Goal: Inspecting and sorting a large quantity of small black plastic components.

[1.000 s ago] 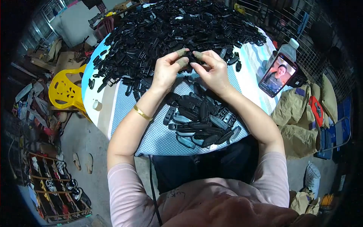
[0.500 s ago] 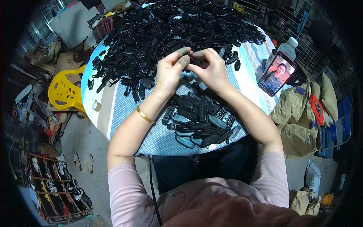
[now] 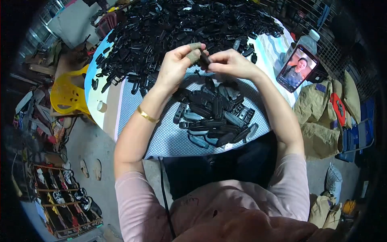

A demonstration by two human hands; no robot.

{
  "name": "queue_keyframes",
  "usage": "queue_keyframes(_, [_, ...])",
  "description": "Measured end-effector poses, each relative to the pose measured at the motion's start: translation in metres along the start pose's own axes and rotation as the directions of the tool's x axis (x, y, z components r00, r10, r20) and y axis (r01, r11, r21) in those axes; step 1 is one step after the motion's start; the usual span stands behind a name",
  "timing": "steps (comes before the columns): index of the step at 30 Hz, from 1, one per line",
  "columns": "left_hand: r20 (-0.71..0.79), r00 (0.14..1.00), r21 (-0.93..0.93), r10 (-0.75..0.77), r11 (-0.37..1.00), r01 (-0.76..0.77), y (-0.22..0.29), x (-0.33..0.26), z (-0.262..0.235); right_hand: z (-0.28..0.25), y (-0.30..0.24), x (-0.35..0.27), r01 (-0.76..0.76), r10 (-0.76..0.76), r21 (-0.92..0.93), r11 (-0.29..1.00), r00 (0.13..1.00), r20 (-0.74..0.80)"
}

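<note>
Above the table my left hand (image 3: 174, 70) is closed in a pinch, with greenish-brown wraps on its thumb and a finger. It grips a small dark elongated plastic piece (image 3: 204, 59). The fingertips of my right hand (image 3: 234, 64) are pinched at the piece's right end; the exact contact is partly hidden. Below my hands lies a small pile of black and grey-blue elongated plastic pieces (image 3: 215, 115), near the table's front edge. A far larger heap of similar black pieces (image 3: 161, 40) covers the back of the table.
The round table carries a patterned cloth (image 3: 165, 141). On the right stand a phone (image 3: 297, 68) showing a person and a clear plastic bottle (image 3: 309, 40). A small cup (image 3: 102, 106) sits at the left edge. Nearby are a yellow chair (image 3: 68, 94), brown sacks (image 3: 316, 121) and a shoe rack (image 3: 66, 201).
My right hand has drawn a little away from the left and lowered its wrist outward, so the dark piece between them shows more clearly. The whole view has shifted slightly.
</note>
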State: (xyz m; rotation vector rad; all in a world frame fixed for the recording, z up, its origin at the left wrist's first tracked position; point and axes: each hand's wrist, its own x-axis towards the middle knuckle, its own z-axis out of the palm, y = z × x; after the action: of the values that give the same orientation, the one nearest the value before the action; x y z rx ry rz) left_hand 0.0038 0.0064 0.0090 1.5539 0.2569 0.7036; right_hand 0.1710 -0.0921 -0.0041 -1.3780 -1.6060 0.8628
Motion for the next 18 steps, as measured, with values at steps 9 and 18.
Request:
queue_keyframes(9, [0.385,0.921,0.780,0.056,0.514,-0.358,-0.018,-0.088,-0.009,0.041,0.009,-0.066,0.301,-0.293,-0.518,0.801,0.951,0.100])
queue_keyframes(18, [0.486,0.859,0.708,0.160,0.505,-0.494,-0.005,-0.129,0.046,0.054,-0.011,-0.136,0.360,-0.388,-0.510,0.781,0.920,0.056])
